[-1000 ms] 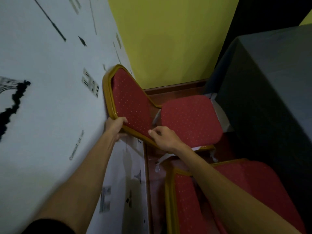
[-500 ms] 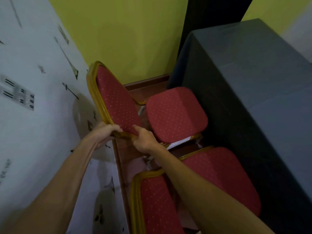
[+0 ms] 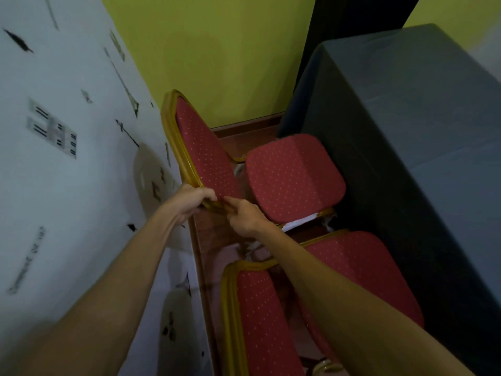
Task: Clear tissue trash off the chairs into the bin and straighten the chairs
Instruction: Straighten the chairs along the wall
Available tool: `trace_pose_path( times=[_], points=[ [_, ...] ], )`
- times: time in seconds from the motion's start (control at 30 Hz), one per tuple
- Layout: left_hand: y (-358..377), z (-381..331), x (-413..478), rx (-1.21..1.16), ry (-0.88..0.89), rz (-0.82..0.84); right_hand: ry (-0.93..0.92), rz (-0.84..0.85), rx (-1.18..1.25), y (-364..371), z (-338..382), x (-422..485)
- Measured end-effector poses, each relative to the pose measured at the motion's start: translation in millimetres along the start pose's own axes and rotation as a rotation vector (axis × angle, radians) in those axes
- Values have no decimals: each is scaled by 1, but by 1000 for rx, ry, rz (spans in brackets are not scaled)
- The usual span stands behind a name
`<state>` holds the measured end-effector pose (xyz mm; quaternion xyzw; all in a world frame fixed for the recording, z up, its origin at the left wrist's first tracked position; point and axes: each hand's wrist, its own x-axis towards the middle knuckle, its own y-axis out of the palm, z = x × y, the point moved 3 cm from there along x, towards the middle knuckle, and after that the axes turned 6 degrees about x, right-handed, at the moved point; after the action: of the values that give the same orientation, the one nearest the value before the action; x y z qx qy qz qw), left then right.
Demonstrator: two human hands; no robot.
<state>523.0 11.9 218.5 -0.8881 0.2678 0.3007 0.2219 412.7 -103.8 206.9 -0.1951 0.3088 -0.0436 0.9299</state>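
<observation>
Chairs: two [image 3: 294, 177] [image 3: 360, 270]; both hands [image 3: 189, 203] [image 3: 244, 217] grip one backrest.

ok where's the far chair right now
In the head view the far chair sits centre frame, its backrest against the white wall on the left, its seat beside the dark-draped table, with both hands gripping its backrest frame.

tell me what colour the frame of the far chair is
Gold, around the far chair; head view.
</observation>
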Motion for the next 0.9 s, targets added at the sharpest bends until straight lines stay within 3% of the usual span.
trace_pose_path(
  times=[0.37, 0.6, 0.77, 0.9],
  points=[
    [9, 2, -38, -58, 30, -252, -19, -75, 70, -2, -36, -91],
    [69, 86, -176, -62, -15, -84, -28, -80, 169, 21, -83, -186],
    [115, 150, -274, -167, 10, -96, 25, 50, 160, 66, -125, -250],
    [138, 174, -302, -197, 76, -135, 33, 109, 127, 88, -136, -286]
  ],
)
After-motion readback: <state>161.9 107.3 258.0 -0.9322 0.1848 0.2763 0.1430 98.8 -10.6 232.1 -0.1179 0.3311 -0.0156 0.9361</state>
